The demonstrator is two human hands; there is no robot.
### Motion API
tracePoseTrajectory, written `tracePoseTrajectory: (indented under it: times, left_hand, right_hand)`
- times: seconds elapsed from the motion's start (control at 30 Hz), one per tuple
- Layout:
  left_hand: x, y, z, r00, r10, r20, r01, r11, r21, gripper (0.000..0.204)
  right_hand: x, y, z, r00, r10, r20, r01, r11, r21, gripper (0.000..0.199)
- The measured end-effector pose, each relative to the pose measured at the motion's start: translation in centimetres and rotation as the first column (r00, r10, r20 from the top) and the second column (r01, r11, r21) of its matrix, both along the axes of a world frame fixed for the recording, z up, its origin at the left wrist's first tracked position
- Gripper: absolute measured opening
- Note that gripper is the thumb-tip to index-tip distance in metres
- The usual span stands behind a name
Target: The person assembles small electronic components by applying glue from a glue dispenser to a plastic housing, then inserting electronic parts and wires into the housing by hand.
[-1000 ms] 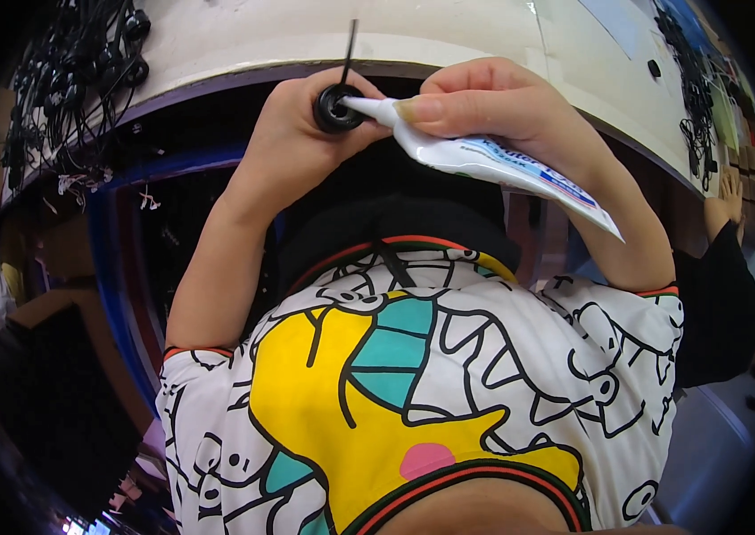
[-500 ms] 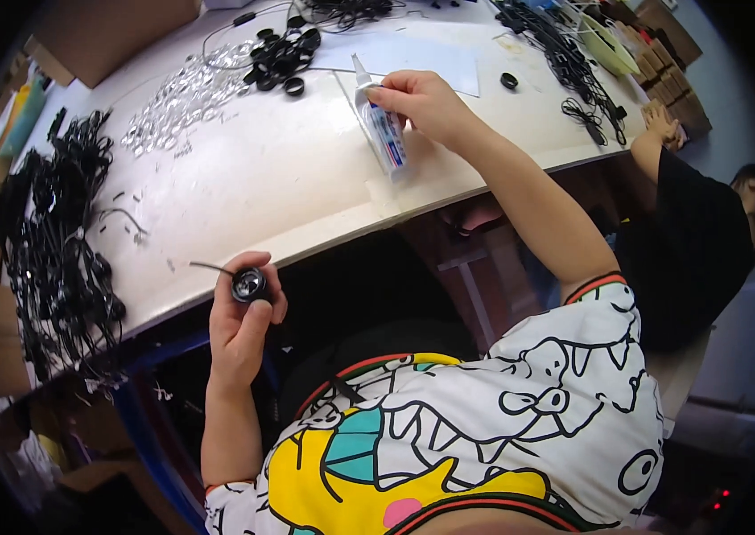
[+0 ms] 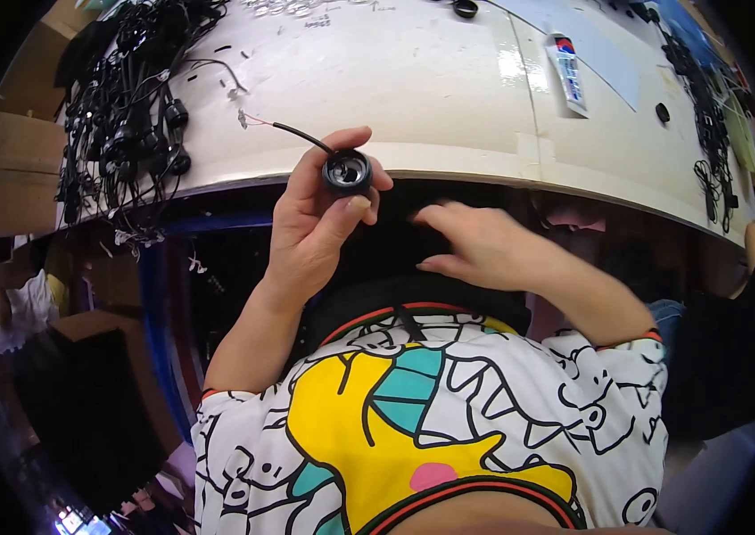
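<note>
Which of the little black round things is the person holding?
The black ring part with a wire on it, pinched in the left hand. The other round pieces lie loose on the table, untouched.

A pale bench (image 3: 431,80) carries a heap of black cables (image 3: 123,107) at its left end, a white tube (image 3: 568,73) lying on a paper sheet (image 3: 605,58), and more cables (image 3: 707,107) along the right edge.

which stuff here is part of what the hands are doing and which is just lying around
In use:
- small black round part with a wire, pinched in the left hand
- right hand, empty, beside it

Lying about:
- white tube on the table
- heap of black cables
- cardboard box
</note>
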State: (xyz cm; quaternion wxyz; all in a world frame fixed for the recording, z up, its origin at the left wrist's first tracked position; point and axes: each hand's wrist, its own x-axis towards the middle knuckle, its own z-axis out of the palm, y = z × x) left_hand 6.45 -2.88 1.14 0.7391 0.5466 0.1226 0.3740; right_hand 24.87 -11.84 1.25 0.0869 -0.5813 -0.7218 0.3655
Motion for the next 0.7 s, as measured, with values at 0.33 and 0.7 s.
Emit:
tracePoseTrajectory:
  times: [0.33,0.7]
  left_hand:
    - [-1.4,0.4,1.4,0.995,0.075,0.063,-0.083,0.988,0.134,0.045]
    - [-2.3,0.8,1.2,0.984,0.172,-0.032,-0.165,0.971,0.172,0.041]
  right_hand:
    - [-1.9,4.0,-15.8,0.888,-0.199,-0.414,-0.04,0.864,-0.501,0.041]
    - [-4.4,3.9,-15.4,0.77,-0.026,-0.637,-0.094,0.984,-0.153,0.025]
